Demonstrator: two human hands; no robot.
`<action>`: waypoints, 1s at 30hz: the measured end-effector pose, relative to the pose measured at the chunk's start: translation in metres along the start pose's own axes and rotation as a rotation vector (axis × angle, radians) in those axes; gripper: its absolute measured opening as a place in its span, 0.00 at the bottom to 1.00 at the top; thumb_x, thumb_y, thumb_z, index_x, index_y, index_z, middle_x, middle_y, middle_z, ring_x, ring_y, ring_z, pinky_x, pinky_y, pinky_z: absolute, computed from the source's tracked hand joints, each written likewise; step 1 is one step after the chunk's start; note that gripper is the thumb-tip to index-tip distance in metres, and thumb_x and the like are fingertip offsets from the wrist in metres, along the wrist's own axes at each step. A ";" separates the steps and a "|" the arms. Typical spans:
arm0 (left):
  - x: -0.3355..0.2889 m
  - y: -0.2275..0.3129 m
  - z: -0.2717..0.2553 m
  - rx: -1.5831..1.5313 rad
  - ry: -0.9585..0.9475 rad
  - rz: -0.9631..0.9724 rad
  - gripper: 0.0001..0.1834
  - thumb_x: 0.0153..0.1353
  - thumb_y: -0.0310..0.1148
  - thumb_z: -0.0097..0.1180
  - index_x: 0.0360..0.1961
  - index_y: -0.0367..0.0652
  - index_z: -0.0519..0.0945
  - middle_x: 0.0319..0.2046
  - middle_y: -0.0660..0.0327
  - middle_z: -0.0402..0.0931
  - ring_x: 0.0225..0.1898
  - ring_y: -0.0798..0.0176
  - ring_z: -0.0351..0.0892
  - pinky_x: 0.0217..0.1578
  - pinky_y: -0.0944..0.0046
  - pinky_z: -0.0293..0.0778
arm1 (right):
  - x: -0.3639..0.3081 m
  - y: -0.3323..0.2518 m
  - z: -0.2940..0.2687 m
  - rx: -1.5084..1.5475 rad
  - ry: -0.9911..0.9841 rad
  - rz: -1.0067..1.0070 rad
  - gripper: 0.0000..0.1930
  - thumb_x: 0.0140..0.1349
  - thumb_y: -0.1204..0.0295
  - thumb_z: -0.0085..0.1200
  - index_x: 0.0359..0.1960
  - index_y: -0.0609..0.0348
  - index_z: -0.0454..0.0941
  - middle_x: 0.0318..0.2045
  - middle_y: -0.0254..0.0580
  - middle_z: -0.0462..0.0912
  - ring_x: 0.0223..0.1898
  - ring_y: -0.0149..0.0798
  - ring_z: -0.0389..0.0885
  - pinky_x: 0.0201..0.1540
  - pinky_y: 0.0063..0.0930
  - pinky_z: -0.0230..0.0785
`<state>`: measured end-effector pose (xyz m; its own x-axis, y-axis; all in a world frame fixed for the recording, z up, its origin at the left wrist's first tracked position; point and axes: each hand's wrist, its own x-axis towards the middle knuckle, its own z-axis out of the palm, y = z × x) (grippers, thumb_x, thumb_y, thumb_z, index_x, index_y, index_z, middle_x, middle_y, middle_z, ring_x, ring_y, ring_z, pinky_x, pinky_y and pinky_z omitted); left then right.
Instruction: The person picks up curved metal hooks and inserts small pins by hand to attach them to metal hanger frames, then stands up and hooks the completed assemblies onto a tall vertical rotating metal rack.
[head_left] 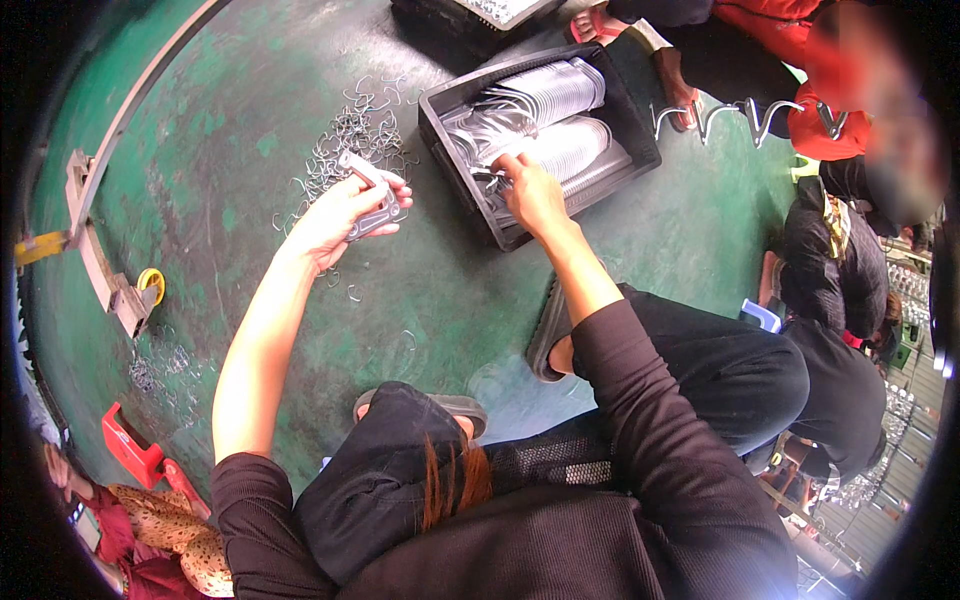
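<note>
My left hand [332, 222] is closed round a grey metal bracket [374, 218] with slots in it, its narrow end sticking up past the thumb. It is held above the floor beside a heap of small bent wire hooks [352, 135]. My right hand [537, 196] reaches over the near side of a black plastic crate [635, 135]. Its fingertips are pinched together among the metal parts there, and what they grip is hidden. Inside the crate, shiny curved metal pieces [565, 88] lie nested in neat rows, with looser ones at the left end.
Another black crate [470, 28] stands beyond. A metal frame with a yellow wheel [150, 285] is at the left, near more scattered hooks [165, 370] and a red plastic stool [130, 445]. Other people sit at the right, one close to a hanging zigzag of hooks [755, 120].
</note>
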<state>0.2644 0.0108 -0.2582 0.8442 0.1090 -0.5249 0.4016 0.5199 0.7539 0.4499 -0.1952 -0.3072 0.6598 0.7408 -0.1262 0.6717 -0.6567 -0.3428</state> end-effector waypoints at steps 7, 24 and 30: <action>0.002 0.004 0.001 -0.054 -0.054 0.026 0.17 0.61 0.35 0.51 0.49 0.39 0.69 0.46 0.56 0.73 0.50 0.59 0.74 0.45 0.60 0.76 | 0.006 0.013 -0.009 -0.113 -0.126 -0.488 0.07 0.50 0.74 0.51 0.31 0.50 0.77 0.36 0.37 0.74 0.40 0.42 0.76 0.36 0.34 0.71; -0.001 0.000 -0.004 -0.247 -0.129 0.149 0.28 0.61 0.48 0.50 0.54 0.37 0.67 0.47 0.55 0.71 0.50 0.62 0.72 0.46 0.60 0.75 | 0.073 -0.107 -0.137 0.377 -0.708 -0.220 0.22 0.49 0.68 0.61 0.46 0.66 0.75 0.18 0.35 0.76 0.17 0.25 0.70 0.20 0.20 0.63; -0.033 0.010 0.006 -0.149 -0.211 0.195 0.31 0.54 0.42 0.60 0.57 0.44 0.64 0.48 0.62 0.69 0.50 0.64 0.71 0.48 0.58 0.72 | 0.083 -0.179 -0.096 0.299 -0.696 -0.273 0.29 0.45 0.66 0.65 0.49 0.68 0.72 0.17 0.39 0.78 0.18 0.27 0.75 0.22 0.20 0.68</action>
<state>0.2427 0.0070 -0.2312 0.9612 0.0489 -0.2716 0.1823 0.6263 0.7579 0.4174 -0.0300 -0.1667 0.0580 0.8525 -0.5196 0.5952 -0.4473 -0.6676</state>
